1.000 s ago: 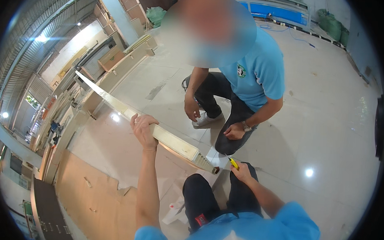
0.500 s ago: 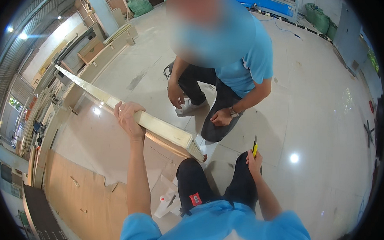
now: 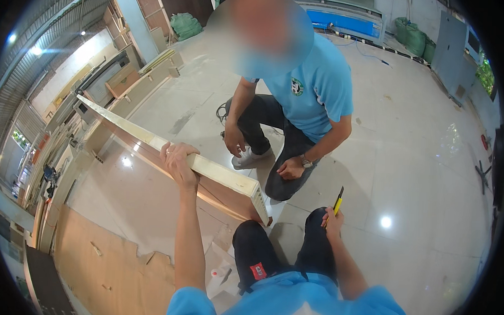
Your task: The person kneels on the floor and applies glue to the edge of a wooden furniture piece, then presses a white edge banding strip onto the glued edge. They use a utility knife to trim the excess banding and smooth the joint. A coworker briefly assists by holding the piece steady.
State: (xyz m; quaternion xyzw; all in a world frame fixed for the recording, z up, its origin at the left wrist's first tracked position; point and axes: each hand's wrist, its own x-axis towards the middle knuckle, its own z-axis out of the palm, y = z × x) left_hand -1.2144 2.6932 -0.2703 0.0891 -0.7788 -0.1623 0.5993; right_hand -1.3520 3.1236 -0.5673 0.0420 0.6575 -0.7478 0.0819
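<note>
A long wooden panel with a pale cream top edge and a brown side stands on edge, running from near my knees to the far left. Over its top edge my left hand is wrapped, fingers bent across the far side. My right hand is closed around a yellow utility knife beside my right knee. The knife's dark blade points up and away from me. Just beyond the panel's near end kneels a person in a light blue shirt, one hand resting on a knee and touching nothing else.
Brown sheet material with a torn edge lies on the floor at left. A white bottle with a red cap is near my left knee. Long boards and boxes line the left side. A blue cable crosses the floor at back right.
The panel's top has tilted toward me, showing more of its brown side, and my left hand has moved slightly right with it. The knife now points more to the right.
</note>
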